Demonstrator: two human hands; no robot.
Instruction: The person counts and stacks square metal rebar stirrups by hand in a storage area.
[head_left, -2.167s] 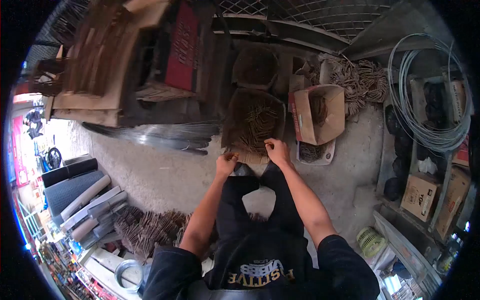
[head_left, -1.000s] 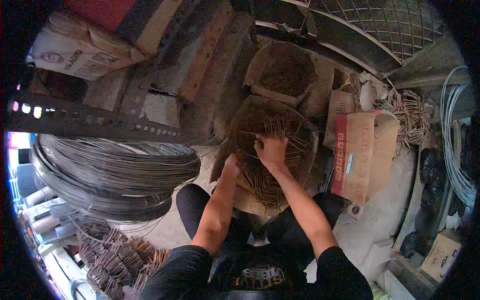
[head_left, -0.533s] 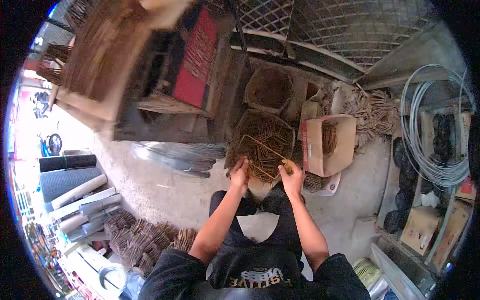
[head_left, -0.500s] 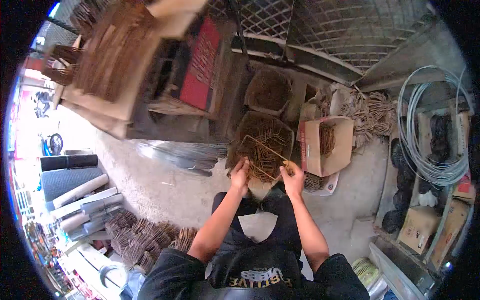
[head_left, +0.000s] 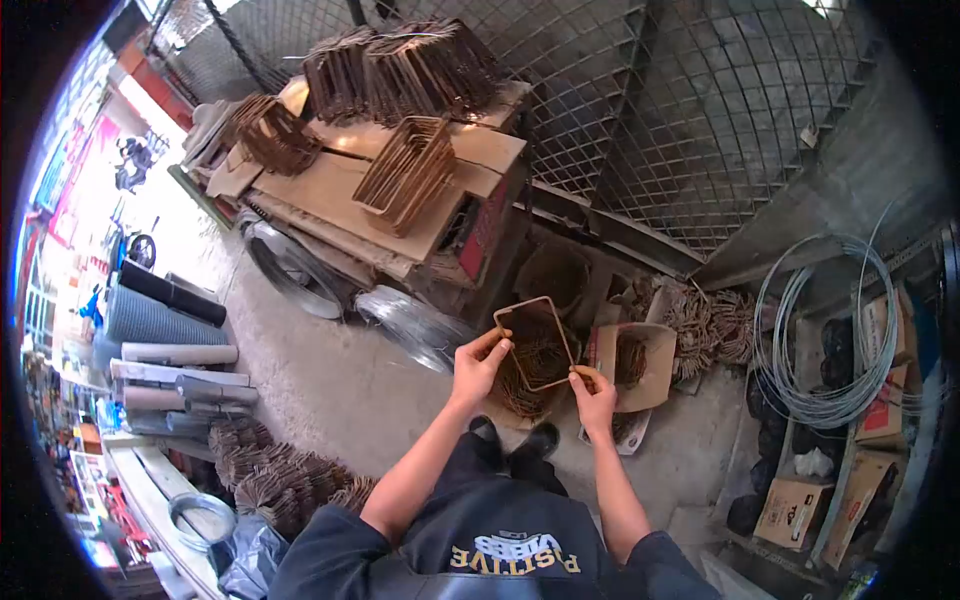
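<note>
A rusty wire bent into a rectangular stirrup (head_left: pixel 563 335) is held up in front of me by both hands. My left hand (head_left: pixel 478 370) pinches its left side between thumb and fingers. My right hand (head_left: pixel 594 400) grips the lower right corner. Below and behind the stirrup stands a container of bent rusty wire pieces (head_left: pixel 522 398), partly hidden by the stirrup and hands. To its right, near my right hand, an open cardboard box (head_left: pixel 650 375) holds more rusty wire pieces.
Ahead on the left, a worktable (head_left: pixel 335 195) bears stacked stirrups (head_left: pixel 408 178). Coils of shiny wire (head_left: pixel 415 325) lie beside it. Mesh rolls (head_left: pixel 165 320) and rusty bundles (head_left: pixel 280 470) are at left. A large wire coil (head_left: pixel 830 330) hangs at right. Wire mesh fencing (head_left: pixel 680 130) stands behind.
My view has risen and turned so that more of the worktable shows. Both hands have lifted the stirrup from low over the wire container, and its rectangular outline now faces me.
</note>
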